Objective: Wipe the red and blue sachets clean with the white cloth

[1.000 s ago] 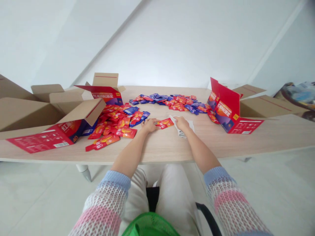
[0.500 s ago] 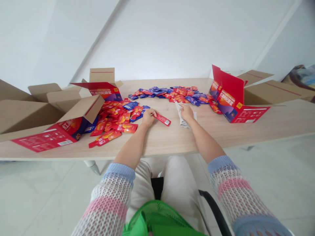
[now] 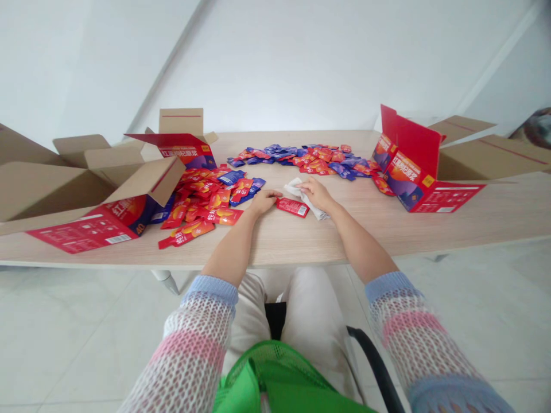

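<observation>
A: "While looking over the boxes, made out any writing?"

B: "Read a '40' low on the corner of the near left carton [image 3: 81,234], and saw a white barcode patch [image 3: 118,238] on its red side. Spotted white Chinese characters on the far left carton [image 3: 186,151] and the right carton [image 3: 407,174], too small to read with certainty."

A: "And on the red sachet [image 3: 291,206]?"

B: "Found fine pale print, unreadable, plus a barcode near the right end. Located it on the wooden table [image 3: 310,241], between left hand [image 3: 263,202] and right hand [image 3: 317,194]."

A: "Noted any grip?"

B: "Saw the left fingertips closed on the sachet's left end, and the right fingers gripping a white cloth [image 3: 306,199] just beside it."

A: "Checked the cartons?"

B: "Found all three with flaps spread; couldn't tell the contents. Saw a mostly red sachet heap [image 3: 202,201] against the near left carton, bearing white characters, and a mixed red-and-blue band [image 3: 314,158] reaching the right carton."
</observation>
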The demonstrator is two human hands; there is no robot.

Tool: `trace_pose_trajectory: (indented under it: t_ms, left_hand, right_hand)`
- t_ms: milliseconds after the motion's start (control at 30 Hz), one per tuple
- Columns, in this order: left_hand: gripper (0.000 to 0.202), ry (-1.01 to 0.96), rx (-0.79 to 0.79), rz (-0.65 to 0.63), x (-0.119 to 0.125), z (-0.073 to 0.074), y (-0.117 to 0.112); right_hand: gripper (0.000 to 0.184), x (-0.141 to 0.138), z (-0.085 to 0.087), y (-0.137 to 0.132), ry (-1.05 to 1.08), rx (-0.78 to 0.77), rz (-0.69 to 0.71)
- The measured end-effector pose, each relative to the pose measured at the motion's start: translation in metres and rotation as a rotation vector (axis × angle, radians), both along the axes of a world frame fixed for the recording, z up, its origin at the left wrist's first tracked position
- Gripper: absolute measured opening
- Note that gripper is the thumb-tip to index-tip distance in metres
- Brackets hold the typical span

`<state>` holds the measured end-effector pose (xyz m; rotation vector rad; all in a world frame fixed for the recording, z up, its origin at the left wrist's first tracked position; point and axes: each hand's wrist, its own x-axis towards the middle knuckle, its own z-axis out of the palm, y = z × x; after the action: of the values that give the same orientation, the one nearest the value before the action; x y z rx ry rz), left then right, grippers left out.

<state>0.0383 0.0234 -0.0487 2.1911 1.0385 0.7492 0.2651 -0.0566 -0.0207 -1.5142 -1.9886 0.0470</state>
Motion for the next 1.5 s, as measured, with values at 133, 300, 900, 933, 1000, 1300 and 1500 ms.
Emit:
trace_pose_trajectory:
  t_ms: [133,300,900,933,1000,1300,1500]
  left_hand:
    - [0.035,0.28,0.204,-0.054,0.002,0.006,-0.004]
    - [0.038,0.495,0.244,-0.005,0.003,0.013,-0.012]
    - [0.044,0.699,0.21,-0.07,0.006,0.026,-0.018]
    - [0.044,0.71,0.206,-0.081,0.006,0.026,-0.018]
    - [0.044,0.724,0.204,-0.101,0.006,0.027,-0.018]
    - [0.045,0.723,0.177,-0.093,0.009,0.026,-0.015]
    - [0.046,0.719,0.193,-0.072,0.012,0.019,-0.009]
  right_hand:
    - [0.033,-0.009,0.0,-0.004,-0.108,0.016,0.149]
    - [0.041,-0.015,0.001,-0.008,-0.269,-0.012,0.124]
    - [0.035,0.031,0.028,-0.035,0.052,-0.93,0.526]
    - [0.034,0.034,0.03,-0.037,0.04,-0.949,0.53]
    - [0.033,0.038,0.032,-0.039,0.05,-0.933,0.523]
    - [0.04,0.024,0.026,-0.024,0.249,-0.189,0.242]
    - [0.037,-0.01,0.004,-0.006,-0.14,-0.266,0.215]
